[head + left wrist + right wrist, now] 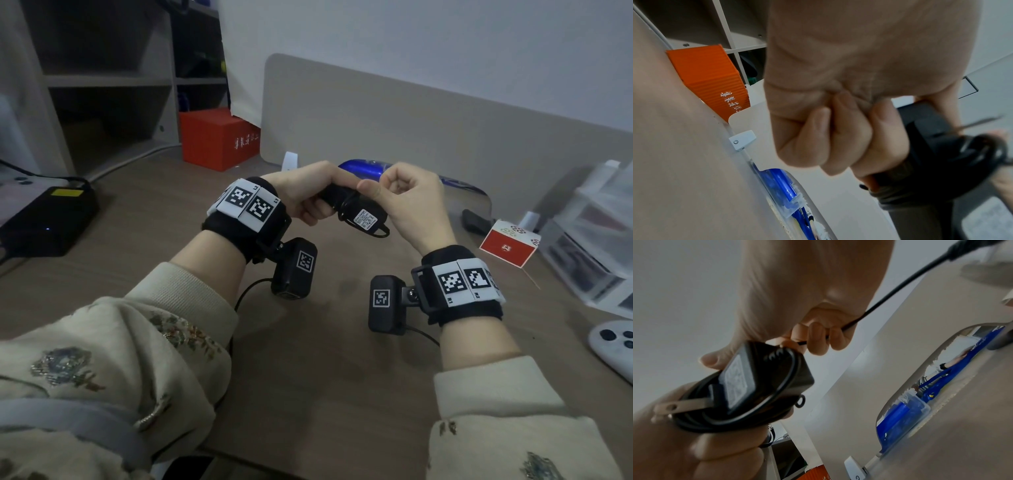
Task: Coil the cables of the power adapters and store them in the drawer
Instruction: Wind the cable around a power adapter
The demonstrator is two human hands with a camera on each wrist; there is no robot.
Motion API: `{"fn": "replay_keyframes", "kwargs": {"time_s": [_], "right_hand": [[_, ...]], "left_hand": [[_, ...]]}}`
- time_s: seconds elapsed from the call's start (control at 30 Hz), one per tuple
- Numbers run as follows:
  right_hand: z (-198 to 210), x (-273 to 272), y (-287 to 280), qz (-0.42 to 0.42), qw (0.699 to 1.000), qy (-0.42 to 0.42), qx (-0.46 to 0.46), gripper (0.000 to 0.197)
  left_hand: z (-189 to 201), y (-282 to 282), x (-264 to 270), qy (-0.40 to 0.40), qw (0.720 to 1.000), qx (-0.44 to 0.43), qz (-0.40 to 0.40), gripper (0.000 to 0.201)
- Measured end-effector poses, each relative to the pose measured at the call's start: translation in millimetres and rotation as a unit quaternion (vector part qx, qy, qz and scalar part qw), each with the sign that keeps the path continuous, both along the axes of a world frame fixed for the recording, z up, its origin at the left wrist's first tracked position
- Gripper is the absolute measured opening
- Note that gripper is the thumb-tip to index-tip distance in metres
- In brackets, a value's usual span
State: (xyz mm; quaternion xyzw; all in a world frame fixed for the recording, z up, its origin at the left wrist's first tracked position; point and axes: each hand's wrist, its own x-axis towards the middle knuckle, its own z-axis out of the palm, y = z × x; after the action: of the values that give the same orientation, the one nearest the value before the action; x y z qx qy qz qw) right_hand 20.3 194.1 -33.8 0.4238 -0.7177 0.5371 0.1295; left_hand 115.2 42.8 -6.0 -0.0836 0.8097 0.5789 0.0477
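Above the desk [308,359], the left hand [301,195] curls around a black power adapter [364,219], its cable [748,417] looped around the body. Just right of it, the right hand [411,202] pinches the cable's loose end in curled fingers [818,339]. Beyond both hands lies a blue bundle [363,168].

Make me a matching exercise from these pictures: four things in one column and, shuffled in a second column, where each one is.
Things:
1. power adapter
2. red box
3. white game controller
4. black charger brick with a yellow label

Places:
A. far left of the desk
B. at the desk's right edge
C. held above the desk between the left hand and the right hand
D. back of the desk, left of the beige divider panel

Pairs: 1-C, 2-D, 3-B, 4-A
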Motion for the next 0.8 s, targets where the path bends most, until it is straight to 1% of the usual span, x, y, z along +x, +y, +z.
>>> {"fn": "replay_keyframes", "kwargs": {"time_s": [0.13,0.23,0.33,0.47,0.6,0.67,0.73,0.8], "right_hand": [[1.0,0.1,2.7,-0.003,1.000,-0.001,0.008,0.062],[-0.2,-2.7,6.8,-0.001,1.000,-0.021,0.006,0.062],[-0.8,-2.3,8.5,0.033,0.998,-0.049,0.002,0.063],[0.6,0.8,6.3,0.073,0.993,-0.091,-0.030,0.055],[5.2,6.1,9.2,0.092,0.984,-0.133,-0.073,0.031],[7.3,8.3,4.6,0.095,0.980,-0.148,-0.096,0.023],[8.9,8.0,-2.3,0.107,0.967,-0.185,-0.141,0.022],[10.5,7.5,-6.3,0.122,0.942,-0.238,-0.203,0.025]], "left_hand": [[0.7,-1.8,2.1,-0.002,1.000,-0.002,-0.025,0.031],[1.2,-4.1,4.9,0.003,0.999,-0.011,-0.051,0.039],[-2.2,-6.4,4.6,0.008,0.997,-0.022,-0.078,0.039],[-3.8,-9.1,4.9,0.030,0.993,-0.002,-0.111,0.036],[-4.9,-4.1,6.5,0.073,0.985,0.063,-0.143,0.029],[-5.0,0.5,7.5,0.109,0.978,0.086,-0.155,0.029],[-4.9,3.9,7.4,0.142,0.972,0.101,-0.157,0.038],[-4.2,5.7,5.6,0.166,0.970,0.104,-0.146,0.050]]}}
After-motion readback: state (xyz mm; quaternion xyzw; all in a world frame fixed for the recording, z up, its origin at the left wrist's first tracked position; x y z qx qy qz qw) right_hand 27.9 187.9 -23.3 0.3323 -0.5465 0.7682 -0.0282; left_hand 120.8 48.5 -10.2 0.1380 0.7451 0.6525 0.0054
